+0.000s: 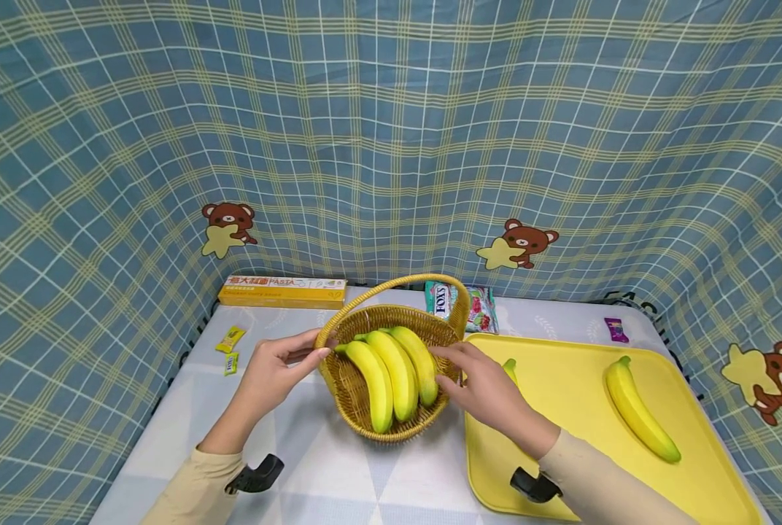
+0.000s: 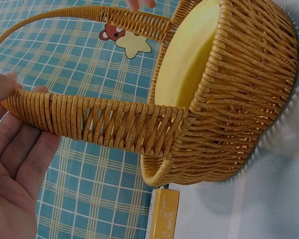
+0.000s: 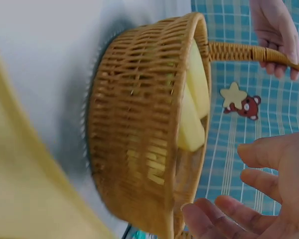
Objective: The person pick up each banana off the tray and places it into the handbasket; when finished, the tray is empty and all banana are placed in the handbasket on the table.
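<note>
A wicker basket with a tall arched handle holds three yellow bananas lying side by side. On the handle's left side, my left hand pinches the woven band between thumb and fingers; the left wrist view shows this grip on the handle closely. My right hand is at the basket's right rim beside the rightmost banana. In the right wrist view its fingers are spread and loosely bent, with nothing between them.
Right of the basket lies a yellow tray bearing a banana; another banana's tip shows behind my right hand. A pasta box and a candy bag lie at the back. Small wrapped sweets are at left, a purple one at right.
</note>
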`<action>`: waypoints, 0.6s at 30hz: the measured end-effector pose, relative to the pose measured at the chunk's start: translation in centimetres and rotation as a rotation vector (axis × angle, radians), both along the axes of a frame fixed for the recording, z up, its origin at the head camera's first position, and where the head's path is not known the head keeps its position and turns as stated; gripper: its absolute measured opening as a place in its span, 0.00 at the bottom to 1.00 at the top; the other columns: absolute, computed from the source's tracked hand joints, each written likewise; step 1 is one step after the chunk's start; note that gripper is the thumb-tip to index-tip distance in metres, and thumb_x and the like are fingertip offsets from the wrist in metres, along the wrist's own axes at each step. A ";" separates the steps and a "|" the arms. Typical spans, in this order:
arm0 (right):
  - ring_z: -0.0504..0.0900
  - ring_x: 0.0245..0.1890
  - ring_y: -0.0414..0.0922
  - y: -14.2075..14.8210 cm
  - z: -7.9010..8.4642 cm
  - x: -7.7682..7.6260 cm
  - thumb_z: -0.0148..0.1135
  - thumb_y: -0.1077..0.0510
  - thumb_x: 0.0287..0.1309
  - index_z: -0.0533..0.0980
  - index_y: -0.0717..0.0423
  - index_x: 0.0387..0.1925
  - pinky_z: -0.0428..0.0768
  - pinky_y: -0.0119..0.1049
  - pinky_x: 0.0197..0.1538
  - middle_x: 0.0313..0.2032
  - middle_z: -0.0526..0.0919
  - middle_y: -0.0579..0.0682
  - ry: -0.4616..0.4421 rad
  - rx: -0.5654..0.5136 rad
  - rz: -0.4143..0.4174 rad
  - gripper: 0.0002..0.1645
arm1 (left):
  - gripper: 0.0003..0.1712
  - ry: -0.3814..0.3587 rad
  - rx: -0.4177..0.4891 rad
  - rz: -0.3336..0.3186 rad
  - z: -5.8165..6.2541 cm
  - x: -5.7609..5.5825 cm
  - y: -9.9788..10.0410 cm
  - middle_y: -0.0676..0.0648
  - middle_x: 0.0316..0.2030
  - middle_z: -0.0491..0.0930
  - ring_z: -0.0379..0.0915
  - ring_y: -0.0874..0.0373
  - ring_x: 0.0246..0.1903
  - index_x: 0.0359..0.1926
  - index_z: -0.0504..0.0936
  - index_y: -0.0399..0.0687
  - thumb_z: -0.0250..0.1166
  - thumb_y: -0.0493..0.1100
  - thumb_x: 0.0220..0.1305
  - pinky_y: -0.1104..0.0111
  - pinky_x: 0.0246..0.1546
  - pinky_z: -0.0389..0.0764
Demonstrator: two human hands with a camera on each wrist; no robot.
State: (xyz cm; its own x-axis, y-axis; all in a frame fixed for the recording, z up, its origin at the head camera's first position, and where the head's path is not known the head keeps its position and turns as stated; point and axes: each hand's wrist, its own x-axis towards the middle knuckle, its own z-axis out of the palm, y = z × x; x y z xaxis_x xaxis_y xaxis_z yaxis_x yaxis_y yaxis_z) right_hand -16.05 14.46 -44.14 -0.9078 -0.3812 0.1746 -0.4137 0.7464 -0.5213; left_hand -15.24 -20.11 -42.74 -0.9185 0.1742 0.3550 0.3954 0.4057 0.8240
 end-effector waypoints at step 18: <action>0.83 0.46 0.51 8.6 -1.8 1.5 0.72 0.55 0.63 0.77 0.50 0.66 0.85 0.41 0.37 0.56 0.80 0.56 -0.090 0.107 -0.186 0.30 | 0.19 0.000 -0.004 -0.014 0.0 -0.1 -0.1 0.45 0.48 0.88 0.86 0.54 0.46 0.59 0.84 0.40 0.68 0.39 0.69 0.65 0.44 0.88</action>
State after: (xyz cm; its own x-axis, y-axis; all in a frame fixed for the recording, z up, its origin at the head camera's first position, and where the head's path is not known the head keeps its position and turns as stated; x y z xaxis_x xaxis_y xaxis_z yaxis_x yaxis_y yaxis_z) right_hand -14.59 23.08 -45.98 -0.9743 -0.2176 0.0576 -0.2192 0.8585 -0.4636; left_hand -15.34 -20.24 -42.78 -0.9159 0.1884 0.3545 0.4013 0.4040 0.8221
